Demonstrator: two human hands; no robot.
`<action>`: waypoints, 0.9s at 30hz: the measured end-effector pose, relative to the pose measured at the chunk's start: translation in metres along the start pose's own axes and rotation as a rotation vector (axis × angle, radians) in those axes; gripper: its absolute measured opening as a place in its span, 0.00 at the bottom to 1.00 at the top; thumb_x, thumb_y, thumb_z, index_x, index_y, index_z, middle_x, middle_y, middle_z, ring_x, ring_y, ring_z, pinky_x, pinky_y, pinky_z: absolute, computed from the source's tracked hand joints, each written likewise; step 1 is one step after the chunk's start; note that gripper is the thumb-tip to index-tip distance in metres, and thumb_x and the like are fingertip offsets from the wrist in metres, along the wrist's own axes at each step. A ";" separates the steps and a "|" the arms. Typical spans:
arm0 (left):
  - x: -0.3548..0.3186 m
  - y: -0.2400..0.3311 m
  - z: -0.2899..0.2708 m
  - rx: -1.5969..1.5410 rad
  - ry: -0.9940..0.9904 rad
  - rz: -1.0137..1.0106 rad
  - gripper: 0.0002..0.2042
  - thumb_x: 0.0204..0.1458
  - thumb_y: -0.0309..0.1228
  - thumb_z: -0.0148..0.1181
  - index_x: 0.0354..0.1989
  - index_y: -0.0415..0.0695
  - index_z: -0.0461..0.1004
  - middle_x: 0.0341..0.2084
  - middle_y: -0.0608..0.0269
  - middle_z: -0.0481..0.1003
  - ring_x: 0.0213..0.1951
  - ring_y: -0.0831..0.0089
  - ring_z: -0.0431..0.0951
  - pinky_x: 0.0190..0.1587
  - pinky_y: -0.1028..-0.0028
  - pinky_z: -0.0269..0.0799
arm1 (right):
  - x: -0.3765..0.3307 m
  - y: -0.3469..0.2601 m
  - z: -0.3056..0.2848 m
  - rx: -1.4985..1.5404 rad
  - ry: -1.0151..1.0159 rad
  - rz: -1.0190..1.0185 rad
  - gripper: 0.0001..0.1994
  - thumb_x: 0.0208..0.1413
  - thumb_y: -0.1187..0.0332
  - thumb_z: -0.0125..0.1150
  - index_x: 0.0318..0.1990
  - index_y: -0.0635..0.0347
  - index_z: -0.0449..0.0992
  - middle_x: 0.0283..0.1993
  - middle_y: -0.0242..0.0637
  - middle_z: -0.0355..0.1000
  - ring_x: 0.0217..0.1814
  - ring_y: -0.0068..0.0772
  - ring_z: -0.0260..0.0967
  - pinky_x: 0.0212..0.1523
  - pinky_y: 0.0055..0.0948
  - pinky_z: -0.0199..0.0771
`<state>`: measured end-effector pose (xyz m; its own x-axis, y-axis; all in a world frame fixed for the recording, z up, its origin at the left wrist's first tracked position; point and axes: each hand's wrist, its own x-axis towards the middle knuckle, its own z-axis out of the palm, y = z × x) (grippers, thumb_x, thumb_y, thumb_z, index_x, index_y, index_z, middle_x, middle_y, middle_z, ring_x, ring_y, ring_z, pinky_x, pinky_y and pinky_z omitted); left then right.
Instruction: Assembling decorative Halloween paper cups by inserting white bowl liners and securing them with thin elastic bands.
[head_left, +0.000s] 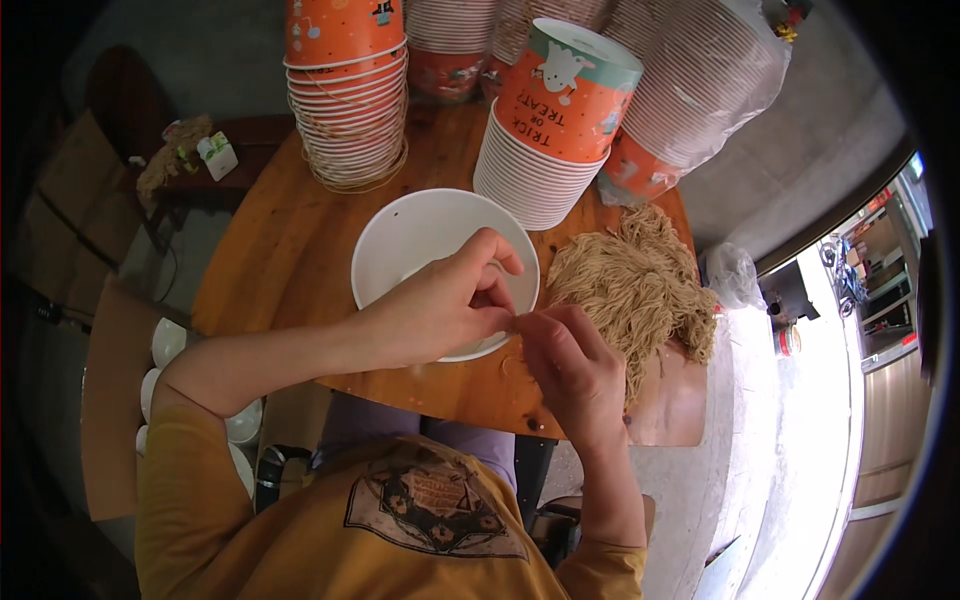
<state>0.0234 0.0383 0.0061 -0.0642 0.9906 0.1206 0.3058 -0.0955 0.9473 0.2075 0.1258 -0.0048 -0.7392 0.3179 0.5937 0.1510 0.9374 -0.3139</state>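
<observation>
- Pinched between thumb and forefinger, the grip of my left hand [440, 305] closes on a thin strand of noodle, over the near rim of the white bowl [385, 250].
- That bowl sits on the round wooden counter [270, 250], and what shows of its inside looks bare.
- Left of the counter, a small dark side table [250, 135] carries a little green-and-white carton [218, 155] and some tangled scraps.
- Behind the bowl stands a stack of orange paper cups [345, 90], with loose rims piled at its base.
- My fingertips meet just right of the bowl's edge; the grip of my right hand [570, 365] is pinched shut on the same strand, touching my left fingers.
- Behind my hands, a second stack of white cups [535, 170] is topped by a tilted orange cup with a pale green rim [570, 90].
- Just right of my right hand lies the heap of pale dry noodles [635, 285], spread over the counter's right part.
- Furthest right, a sleeve of cups in clear plastic [700, 80] leans over the noodles.
</observation>
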 end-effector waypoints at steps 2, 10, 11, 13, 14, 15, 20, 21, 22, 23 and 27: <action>0.001 0.001 -0.001 -0.020 -0.006 -0.031 0.18 0.55 0.22 0.59 0.48 0.40 0.57 0.29 0.60 0.76 0.34 0.75 0.75 0.42 0.74 0.69 | 0.004 -0.001 -0.005 -0.035 -0.014 -0.037 0.13 0.46 0.76 0.62 0.41 0.51 0.76 0.33 0.28 0.69 0.30 0.27 0.72 0.23 0.28 0.73; 0.005 0.003 -0.004 -0.165 -0.057 -0.186 0.20 0.56 0.22 0.59 0.53 0.43 0.56 0.31 0.64 0.74 0.37 0.80 0.74 0.44 0.78 0.68 | 0.016 0.008 -0.018 -0.259 -0.111 -0.304 0.16 0.41 0.71 0.61 0.42 0.55 0.76 0.37 0.26 0.67 0.33 0.24 0.68 0.24 0.24 0.72; 0.005 0.004 -0.005 -0.180 -0.063 -0.194 0.21 0.56 0.22 0.59 0.53 0.44 0.56 0.31 0.64 0.74 0.37 0.80 0.74 0.44 0.78 0.68 | 0.020 0.005 -0.022 -0.293 -0.138 -0.357 0.15 0.41 0.71 0.61 0.41 0.56 0.76 0.37 0.26 0.66 0.33 0.24 0.67 0.25 0.23 0.72; 0.005 0.005 -0.006 -0.196 -0.071 -0.204 0.22 0.56 0.21 0.60 0.54 0.44 0.56 0.31 0.64 0.74 0.37 0.80 0.74 0.44 0.78 0.68 | 0.026 0.004 -0.025 -0.326 -0.166 -0.409 0.15 0.40 0.71 0.61 0.40 0.57 0.76 0.36 0.26 0.65 0.33 0.24 0.66 0.25 0.23 0.72; 0.005 0.005 -0.006 -0.217 -0.069 -0.226 0.22 0.56 0.21 0.60 0.54 0.44 0.56 0.31 0.65 0.74 0.37 0.80 0.73 0.44 0.78 0.68 | 0.029 0.005 -0.025 -0.322 -0.192 -0.443 0.13 0.41 0.71 0.61 0.39 0.57 0.75 0.35 0.27 0.65 0.33 0.24 0.66 0.25 0.23 0.72; 0.005 0.006 -0.007 -0.238 -0.067 -0.249 0.22 0.55 0.21 0.60 0.55 0.44 0.56 0.31 0.65 0.73 0.37 0.80 0.73 0.44 0.78 0.67 | 0.031 0.005 -0.025 -0.317 -0.218 -0.478 0.12 0.42 0.71 0.60 0.37 0.57 0.75 0.34 0.27 0.64 0.33 0.24 0.66 0.25 0.23 0.72; 0.006 0.005 -0.006 -0.278 -0.082 -0.270 0.23 0.54 0.20 0.60 0.55 0.44 0.56 0.31 0.65 0.73 0.37 0.81 0.73 0.44 0.78 0.67 | 0.034 0.010 -0.015 -0.219 -0.236 -0.397 0.09 0.44 0.72 0.62 0.35 0.58 0.72 0.33 0.30 0.64 0.31 0.27 0.68 0.23 0.26 0.72; 0.006 0.006 -0.006 -0.296 -0.082 -0.282 0.24 0.54 0.20 0.61 0.55 0.44 0.56 0.32 0.65 0.73 0.37 0.81 0.73 0.44 0.78 0.67 | 0.034 0.010 -0.014 -0.180 -0.243 -0.345 0.09 0.46 0.73 0.62 0.35 0.59 0.71 0.32 0.31 0.64 0.29 0.28 0.69 0.23 0.27 0.72; 0.006 0.006 -0.007 -0.295 -0.080 -0.280 0.24 0.54 0.20 0.61 0.55 0.44 0.56 0.32 0.65 0.73 0.37 0.81 0.73 0.44 0.78 0.67 | 0.033 0.013 -0.011 -0.180 -0.243 -0.348 0.09 0.46 0.73 0.62 0.35 0.59 0.71 0.32 0.31 0.64 0.29 0.28 0.69 0.23 0.27 0.72; 0.006 0.006 -0.008 -0.292 -0.071 -0.291 0.23 0.54 0.20 0.60 0.55 0.44 0.56 0.32 0.65 0.73 0.37 0.81 0.73 0.44 0.78 0.67 | 0.030 0.015 -0.008 -0.099 -0.202 -0.290 0.09 0.47 0.74 0.63 0.36 0.59 0.70 0.33 0.32 0.65 0.28 0.29 0.70 0.22 0.27 0.72; 0.003 0.007 -0.009 -0.324 -0.069 -0.273 0.23 0.54 0.19 0.60 0.55 0.44 0.56 0.31 0.65 0.73 0.38 0.80 0.73 0.45 0.78 0.67 | 0.018 0.015 -0.003 0.225 -0.153 -0.004 0.11 0.48 0.77 0.65 0.37 0.59 0.70 0.35 0.33 0.68 0.28 0.31 0.72 0.24 0.26 0.72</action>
<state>0.0164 0.0399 0.0160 -0.0347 0.9870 -0.1573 -0.0286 0.1563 0.9873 0.1987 0.1464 0.0030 -0.8328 0.2728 0.4817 0.0109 0.8781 -0.4784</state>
